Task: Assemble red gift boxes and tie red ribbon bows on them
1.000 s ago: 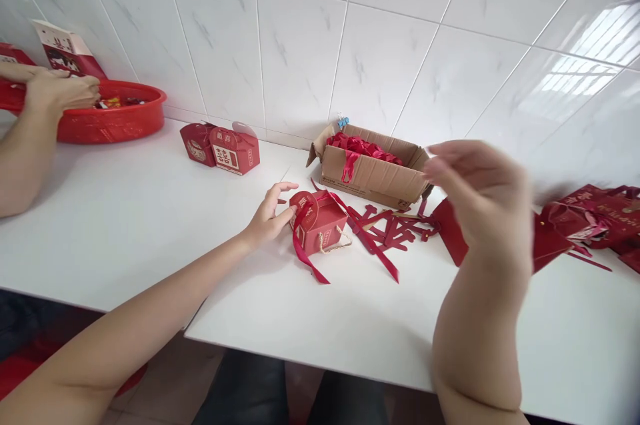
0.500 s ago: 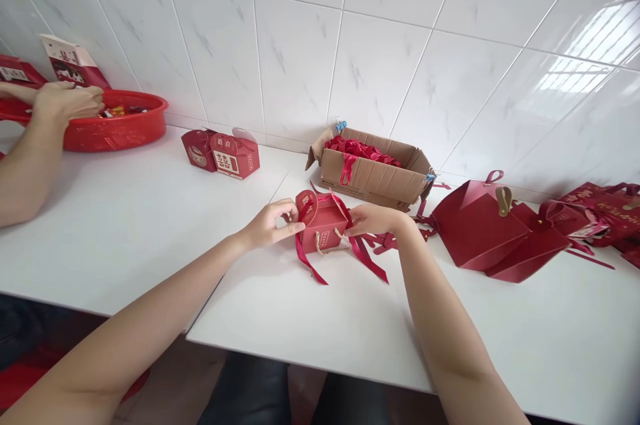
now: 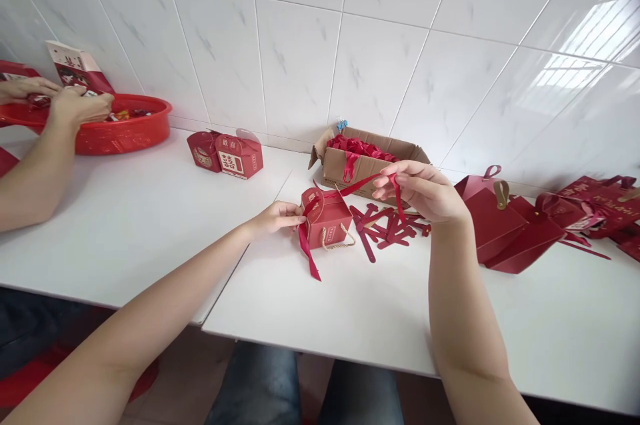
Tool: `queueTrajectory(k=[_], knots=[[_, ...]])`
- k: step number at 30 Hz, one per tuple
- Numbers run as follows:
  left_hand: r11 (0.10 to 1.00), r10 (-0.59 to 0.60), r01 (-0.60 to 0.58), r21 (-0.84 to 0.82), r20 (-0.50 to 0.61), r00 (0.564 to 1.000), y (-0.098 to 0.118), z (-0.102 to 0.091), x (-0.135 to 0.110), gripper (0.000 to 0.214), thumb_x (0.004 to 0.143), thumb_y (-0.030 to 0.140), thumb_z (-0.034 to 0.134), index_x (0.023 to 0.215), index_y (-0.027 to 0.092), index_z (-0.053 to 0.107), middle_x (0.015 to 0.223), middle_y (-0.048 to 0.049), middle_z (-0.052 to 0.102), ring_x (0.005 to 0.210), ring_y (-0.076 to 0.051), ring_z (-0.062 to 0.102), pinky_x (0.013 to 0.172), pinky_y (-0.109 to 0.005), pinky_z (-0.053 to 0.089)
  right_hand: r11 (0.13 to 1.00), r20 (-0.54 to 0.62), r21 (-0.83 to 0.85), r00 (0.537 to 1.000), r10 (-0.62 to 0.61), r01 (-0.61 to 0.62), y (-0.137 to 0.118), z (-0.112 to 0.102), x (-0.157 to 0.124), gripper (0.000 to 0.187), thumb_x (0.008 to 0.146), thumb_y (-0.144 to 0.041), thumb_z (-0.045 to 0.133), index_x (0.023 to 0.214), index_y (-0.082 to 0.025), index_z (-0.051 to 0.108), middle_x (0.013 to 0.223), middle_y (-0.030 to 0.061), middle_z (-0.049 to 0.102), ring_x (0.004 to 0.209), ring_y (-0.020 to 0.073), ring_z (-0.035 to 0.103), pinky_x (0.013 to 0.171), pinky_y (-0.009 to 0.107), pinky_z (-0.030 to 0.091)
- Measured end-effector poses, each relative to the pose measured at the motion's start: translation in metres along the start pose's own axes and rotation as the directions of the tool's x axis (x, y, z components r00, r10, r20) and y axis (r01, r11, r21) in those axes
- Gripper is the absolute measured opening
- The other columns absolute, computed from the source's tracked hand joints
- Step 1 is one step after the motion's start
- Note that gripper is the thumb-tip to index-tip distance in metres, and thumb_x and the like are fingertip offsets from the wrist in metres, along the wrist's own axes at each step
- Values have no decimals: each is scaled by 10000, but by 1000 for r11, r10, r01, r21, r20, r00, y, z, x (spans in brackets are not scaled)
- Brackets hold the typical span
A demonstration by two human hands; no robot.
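Note:
A small red gift box [image 3: 327, 221] with a gold rope handle stands on the white table in front of me. My left hand [image 3: 277, 218] pinches the box's left end, thumb on the front face. A red ribbon [image 3: 361, 185] runs across the top of the box; one tail hangs down at the left front. The other end is pulled up to the right, pinched in the fingers of my right hand [image 3: 423, 190], with its tip dangling below. Beneath that hand lies a pile of dark red straps [image 3: 385, 228].
Behind the box stands a cardboard box [image 3: 350, 175] of red ribbons. Larger red bags [image 3: 515, 228] lie to the right. Two small red boxes [image 3: 235, 157] sit at back left. Farther left, a co-worker's hands [image 3: 75, 108] are over a red basin [image 3: 125, 138] holding wrapped pieces.
My right hand has left the box's right side and moved up and right, drawing the ribbon end out taut. My left hand stays at the box's left end.

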State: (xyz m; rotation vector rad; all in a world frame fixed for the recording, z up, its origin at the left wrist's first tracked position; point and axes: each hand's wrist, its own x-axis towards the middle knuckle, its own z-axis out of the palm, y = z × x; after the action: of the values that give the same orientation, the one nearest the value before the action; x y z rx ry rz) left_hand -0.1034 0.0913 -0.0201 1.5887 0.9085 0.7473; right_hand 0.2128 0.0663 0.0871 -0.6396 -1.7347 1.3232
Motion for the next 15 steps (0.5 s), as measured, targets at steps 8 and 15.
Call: queueTrajectory(k=[8, 15], knots=[[990, 65, -83, -118, -150, 987, 28, -13, -12, 199, 798, 368, 566, 763, 181, 507, 626, -11, 611, 562, -161, 592, 566, -313, 470, 995, -97, -98, 995, -27, 17, 12, -8, 15, 245, 762, -390, 737, 956, -243, 717, 944, 47, 749, 918, 216, 699, 876, 400, 550], [956, 277, -295, 1, -342, 898, 103, -24, -19, 228, 740, 207, 673, 915, 186, 528, 647, 46, 560, 623, -112, 572, 590, -247, 426, 985, -381, -112, 910, -163, 130, 10, -16, 18, 251, 773, -452, 721, 655, -235, 675, 552, -28, 595, 565, 106, 567, 678, 277, 516]])
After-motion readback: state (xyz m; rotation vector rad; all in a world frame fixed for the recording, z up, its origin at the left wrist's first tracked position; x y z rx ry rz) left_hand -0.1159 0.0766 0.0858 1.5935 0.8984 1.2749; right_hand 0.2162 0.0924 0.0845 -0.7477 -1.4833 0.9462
